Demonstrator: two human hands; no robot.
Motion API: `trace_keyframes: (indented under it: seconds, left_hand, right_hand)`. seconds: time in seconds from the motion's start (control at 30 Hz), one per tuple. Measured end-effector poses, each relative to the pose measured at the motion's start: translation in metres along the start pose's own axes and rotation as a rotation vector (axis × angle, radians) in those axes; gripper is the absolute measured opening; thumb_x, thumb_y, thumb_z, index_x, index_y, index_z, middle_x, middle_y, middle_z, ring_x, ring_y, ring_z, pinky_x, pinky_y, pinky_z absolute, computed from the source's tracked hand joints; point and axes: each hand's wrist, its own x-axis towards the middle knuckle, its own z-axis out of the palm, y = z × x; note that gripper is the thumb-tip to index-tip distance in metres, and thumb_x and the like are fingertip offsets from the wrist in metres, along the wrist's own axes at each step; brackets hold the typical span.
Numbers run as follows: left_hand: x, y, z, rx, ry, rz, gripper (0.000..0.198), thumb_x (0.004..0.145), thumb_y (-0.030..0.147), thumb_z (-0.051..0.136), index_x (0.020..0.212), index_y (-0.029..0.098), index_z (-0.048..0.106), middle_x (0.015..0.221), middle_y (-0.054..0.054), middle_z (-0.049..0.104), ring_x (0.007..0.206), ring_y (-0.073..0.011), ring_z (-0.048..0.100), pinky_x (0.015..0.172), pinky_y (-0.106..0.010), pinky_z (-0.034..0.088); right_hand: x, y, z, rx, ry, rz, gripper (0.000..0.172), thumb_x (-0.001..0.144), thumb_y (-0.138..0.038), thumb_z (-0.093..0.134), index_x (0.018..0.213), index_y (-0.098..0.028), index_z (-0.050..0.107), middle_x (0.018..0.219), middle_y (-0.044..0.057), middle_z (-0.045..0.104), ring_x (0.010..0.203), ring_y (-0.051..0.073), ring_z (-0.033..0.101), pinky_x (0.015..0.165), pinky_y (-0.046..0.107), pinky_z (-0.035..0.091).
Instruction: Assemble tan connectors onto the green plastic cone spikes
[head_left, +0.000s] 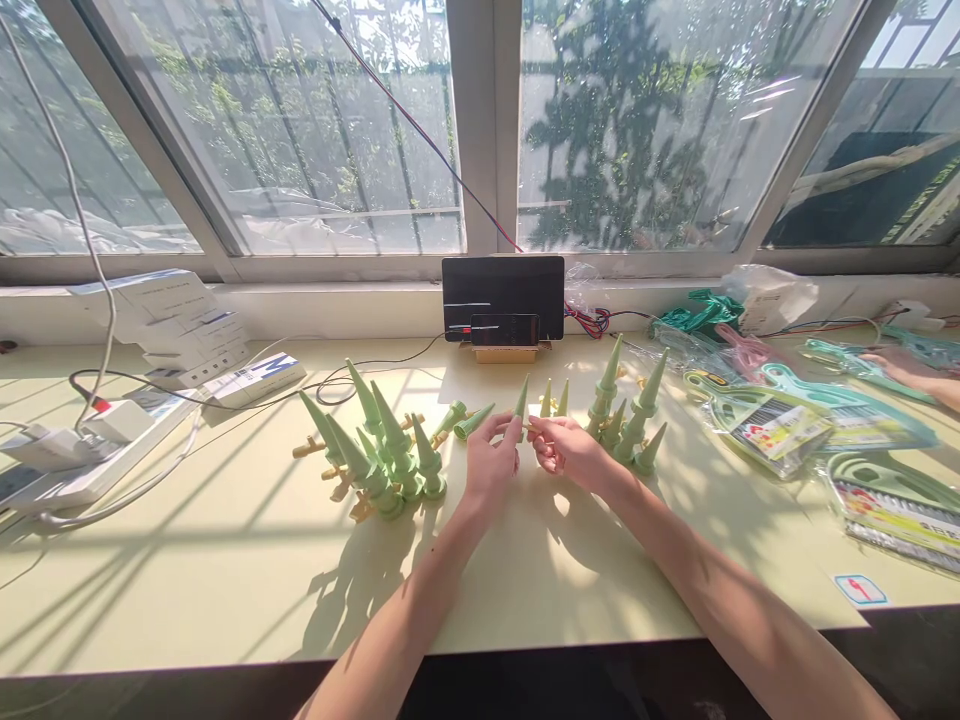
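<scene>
My left hand [491,455] is closed round a green cone-shaped plastic spike [520,402], tip pointing up. My right hand [564,447] pinches a small yellowish piece [530,427] right against the base of that spike. The hands meet above the pale yellow-green tabletop [225,560]. A cluster of green spikes with tan fittings [379,450] lies to the left of my left hand. Another group of upright green spikes [626,415] stands just right of my right hand. One loose spike [472,421] lies on its side behind my left hand.
A dark tablet with a phone on a stand [502,300] sits at the back by the window. A power strip and cables [82,440] lie far left, beside stacked white boxes [180,325]. Packaged teal items [810,410] cover the right side, where another person's hand [911,370] rests.
</scene>
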Motion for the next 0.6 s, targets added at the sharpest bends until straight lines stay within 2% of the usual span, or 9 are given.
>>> trace_keyframes:
  seconds: [0.17,0.3,0.47,0.6]
  left_hand:
    - [0.0001,-0.0004,-0.0006,-0.007,0.021,-0.002,0.030,0.082,0.043,0.070,0.091,0.015,0.068,0.088,-0.006,0.066,0.039,-0.0028,0.040,0.039,-0.022,0.033]
    - [-0.0015,0.0020,-0.0010,-0.008,-0.007,-0.032,0.033,0.084,0.048,0.067,0.089,0.015,0.067,0.073,-0.002,0.060,0.040,-0.0044,0.040,0.041,-0.022,0.034]
    - [-0.0023,0.0039,-0.0016,-0.004,-0.013,-0.023,0.034,0.084,0.050,0.066,0.083,0.016,0.066,0.066,0.001,0.056,0.040,-0.0048,0.040,0.041,-0.022,0.033]
    - [-0.0021,0.0039,-0.0023,-0.008,0.003,-0.016,0.033,0.082,0.049,0.068,0.081,0.016,0.066,0.063,0.002,0.053,0.039,-0.0046,0.038,0.041,-0.021,0.031]
  right_hand:
    - [0.0001,-0.0015,-0.0007,-0.001,-0.004,0.013,0.032,0.075,-0.042,0.074,0.067,-0.014,0.062,0.046,-0.007,0.041,0.036,0.005,0.035,0.038,0.022,0.021]
    - [0.0006,-0.0024,-0.0022,0.016,0.001,0.024,0.027,0.074,-0.037,0.074,0.065,-0.014,0.064,0.046,-0.007,0.038,0.037,0.005,0.032,0.038,0.023,0.021]
    - [0.0003,-0.0026,-0.0039,0.043,-0.032,0.004,0.029,0.070,-0.040,0.078,0.061,-0.017,0.063,0.047,-0.006,0.038,0.038,0.007,0.033,0.038,0.025,0.020]
    - [0.0003,0.0000,-0.0054,0.028,-0.061,-0.019,0.036,0.067,-0.046,0.081,0.063,-0.015,0.064,0.047,-0.007,0.039,0.037,0.006,0.036,0.039,0.024,0.021]
